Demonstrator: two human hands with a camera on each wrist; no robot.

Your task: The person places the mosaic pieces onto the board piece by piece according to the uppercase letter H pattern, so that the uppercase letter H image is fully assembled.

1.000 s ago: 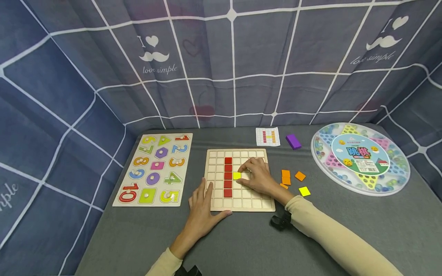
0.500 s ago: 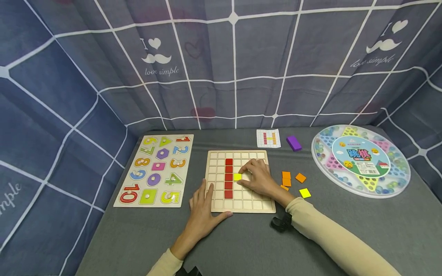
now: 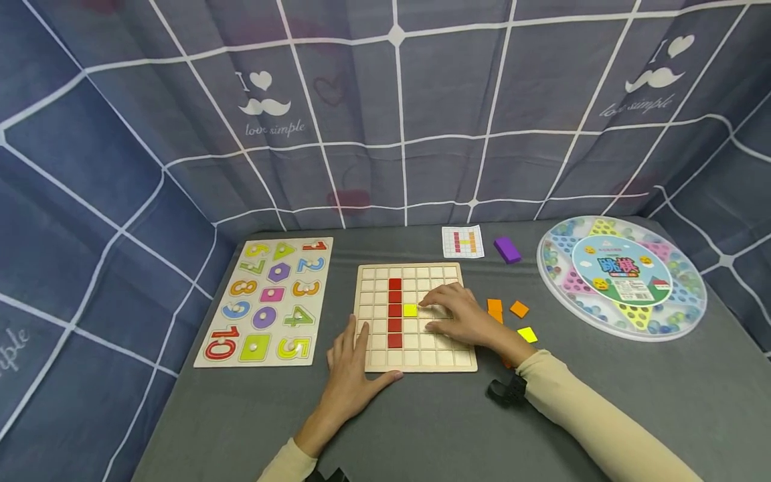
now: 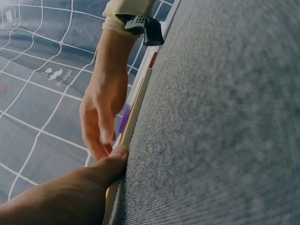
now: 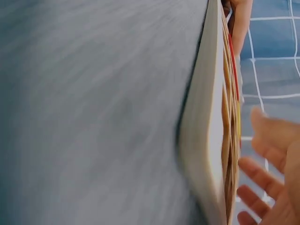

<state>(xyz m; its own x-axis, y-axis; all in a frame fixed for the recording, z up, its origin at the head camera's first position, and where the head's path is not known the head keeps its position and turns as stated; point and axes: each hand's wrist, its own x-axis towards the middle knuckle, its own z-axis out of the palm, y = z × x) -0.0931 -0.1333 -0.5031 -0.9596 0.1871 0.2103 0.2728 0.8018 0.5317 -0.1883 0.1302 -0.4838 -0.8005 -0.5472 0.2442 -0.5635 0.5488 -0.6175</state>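
Observation:
A wooden grid board [image 3: 415,359] lies in the middle of the head view. A column of red square tiles [image 3: 394,326] sits in it, with one yellow tile [image 3: 410,310] touching the column's right side. My left hand [image 3: 349,375] rests at the board's lower left corner, fingers extended along the left edge and thumb at the front edge. Over the board's right half hovers my right hand [image 3: 460,316], its fingertips just right of the yellow tile, holding nothing. The right wrist view shows this right hand [image 5: 274,173] with its fingers spread apart.
Right of the board lie orange tiles [image 3: 519,308] and a loose yellow tile [image 3: 527,334], some partly behind my right wrist. Behind are a pattern card [image 3: 462,242] and a purple block [image 3: 507,250]. A number puzzle [image 3: 265,301] lies left, a round game board [image 3: 622,278] right.
My right hand has let go of the yellow tile and shifted slightly right, its fingers apart. The tile stays in its square. My left hand keeps its place.

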